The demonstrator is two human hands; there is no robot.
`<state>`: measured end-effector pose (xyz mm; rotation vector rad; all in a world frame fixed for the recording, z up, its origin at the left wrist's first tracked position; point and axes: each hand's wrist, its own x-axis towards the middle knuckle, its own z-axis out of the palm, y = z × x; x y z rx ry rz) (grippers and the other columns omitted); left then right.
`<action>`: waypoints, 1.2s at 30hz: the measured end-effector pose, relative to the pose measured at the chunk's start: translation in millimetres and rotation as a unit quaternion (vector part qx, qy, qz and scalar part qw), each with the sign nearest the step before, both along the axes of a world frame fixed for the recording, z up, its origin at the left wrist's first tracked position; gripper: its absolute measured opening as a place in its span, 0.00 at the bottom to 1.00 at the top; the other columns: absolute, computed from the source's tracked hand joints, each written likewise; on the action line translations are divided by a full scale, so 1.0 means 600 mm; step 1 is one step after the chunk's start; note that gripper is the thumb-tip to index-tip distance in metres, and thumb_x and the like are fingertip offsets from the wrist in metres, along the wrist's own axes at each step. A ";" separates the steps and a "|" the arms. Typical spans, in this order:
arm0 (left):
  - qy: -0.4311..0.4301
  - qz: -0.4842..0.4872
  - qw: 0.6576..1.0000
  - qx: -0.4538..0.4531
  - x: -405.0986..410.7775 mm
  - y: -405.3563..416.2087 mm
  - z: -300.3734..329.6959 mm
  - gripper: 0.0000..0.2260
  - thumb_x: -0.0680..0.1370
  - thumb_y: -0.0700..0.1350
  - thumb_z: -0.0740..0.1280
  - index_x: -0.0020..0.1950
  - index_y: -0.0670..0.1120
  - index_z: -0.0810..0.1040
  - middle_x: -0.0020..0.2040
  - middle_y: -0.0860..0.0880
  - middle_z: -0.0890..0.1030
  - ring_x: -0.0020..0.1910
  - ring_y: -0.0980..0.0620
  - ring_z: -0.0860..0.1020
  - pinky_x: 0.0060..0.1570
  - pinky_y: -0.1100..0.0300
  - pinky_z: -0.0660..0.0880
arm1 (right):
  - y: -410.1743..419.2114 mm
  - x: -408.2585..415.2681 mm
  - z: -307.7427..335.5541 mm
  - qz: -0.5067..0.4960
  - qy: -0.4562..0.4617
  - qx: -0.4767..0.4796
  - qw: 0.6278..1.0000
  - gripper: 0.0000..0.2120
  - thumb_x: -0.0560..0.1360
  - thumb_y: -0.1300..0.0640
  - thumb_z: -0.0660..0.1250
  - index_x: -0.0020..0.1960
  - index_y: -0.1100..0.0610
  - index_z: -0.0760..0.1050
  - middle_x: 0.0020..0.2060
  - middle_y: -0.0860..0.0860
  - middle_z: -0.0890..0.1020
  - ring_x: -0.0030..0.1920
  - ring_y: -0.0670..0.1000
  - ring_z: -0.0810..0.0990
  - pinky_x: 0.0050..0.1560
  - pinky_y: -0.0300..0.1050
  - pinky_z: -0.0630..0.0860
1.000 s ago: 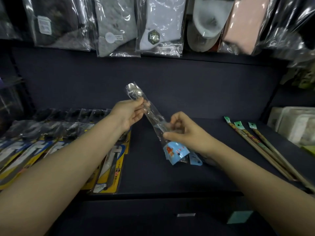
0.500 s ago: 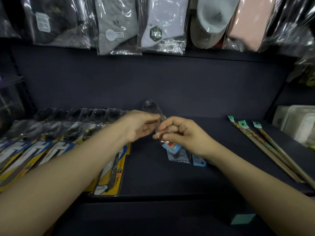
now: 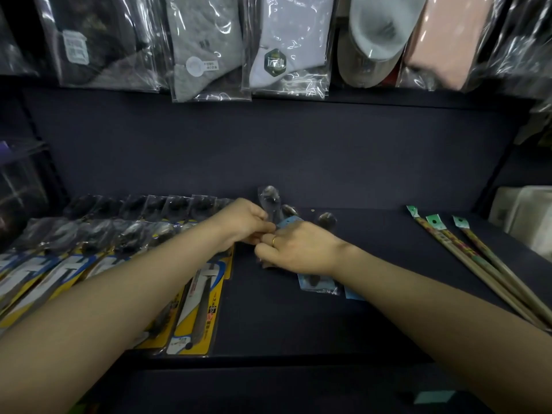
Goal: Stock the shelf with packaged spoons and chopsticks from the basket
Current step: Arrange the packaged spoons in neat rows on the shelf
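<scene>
I judge stocking well along: my left hand (image 3: 239,222) and right hand (image 3: 294,249) both pinch a bagged spoon (image 3: 270,201) low over the dark shelf (image 3: 373,264), spoon packs (image 3: 318,283) and three chopstick packs (image 3: 466,252) already laid, basket unseen

Dim overall, with soft light from above and in front. Bright glare on the clear sock bags (image 3: 209,49) hanging at the far top. Dark blue shelf (image 3: 373,264) murky, spoon packets at far left nearly lost in shadow. Slight motion blur on the hands (image 3: 268,237). Wide-angle bending at the edges, forearms stretched near the bottom corners.
</scene>
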<state>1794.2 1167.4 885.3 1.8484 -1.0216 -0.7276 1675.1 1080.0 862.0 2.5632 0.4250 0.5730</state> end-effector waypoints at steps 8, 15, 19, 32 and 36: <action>-0.367 -0.111 0.918 0.106 0.005 0.015 -0.014 0.18 0.73 0.47 0.69 0.61 0.44 0.75 0.61 0.45 0.76 0.56 0.49 0.75 0.55 0.56 0.72 | -0.040 -0.046 0.015 -0.092 0.222 0.170 0.956 0.20 0.79 0.45 0.52 0.70 0.45 0.65 0.63 0.48 0.73 0.60 0.49 0.73 0.56 0.48 0.74; -0.393 -0.221 0.876 0.169 0.005 0.044 -0.035 0.30 0.75 0.59 0.61 0.74 0.52 0.57 0.77 0.53 0.54 0.74 0.54 0.55 0.72 0.59 0.54 | -0.076 -0.064 0.013 -0.148 0.040 0.374 0.915 0.13 0.76 0.58 0.62 0.59 0.57 0.76 0.56 0.52 0.78 0.48 0.43 0.75 0.53 0.32 0.71; -0.394 -0.230 0.876 0.158 -0.002 0.042 -0.034 0.27 0.75 0.61 0.59 0.72 0.58 0.58 0.77 0.53 0.54 0.75 0.53 0.54 0.72 0.58 0.54 | -0.086 -0.051 0.005 -0.228 0.102 0.397 0.883 0.18 0.77 0.54 0.62 0.66 0.56 0.71 0.67 0.54 0.72 0.64 0.49 0.72 0.60 0.27 0.60; -0.408 -0.251 0.863 0.158 0.006 0.028 -0.022 0.26 0.76 0.57 0.60 0.73 0.55 0.57 0.76 0.55 0.54 0.74 0.54 0.57 0.70 0.60 0.56 | -0.028 -0.042 -0.002 -0.262 0.122 0.446 0.847 0.09 0.69 0.48 0.71 0.44 0.53 0.77 0.42 0.48 0.81 0.43 0.45 0.78 0.45 0.42 0.76; -0.372 -0.167 0.909 0.085 0.002 0.033 -0.017 0.26 0.71 0.54 0.69 0.67 0.48 0.69 0.64 0.50 0.73 0.61 0.53 0.73 0.61 0.57 0.72 | -0.036 -0.039 -0.006 -0.239 0.119 0.488 0.831 0.04 0.72 0.58 0.69 0.47 0.55 0.80 0.40 0.47 0.79 0.38 0.40 0.75 0.40 0.28 0.71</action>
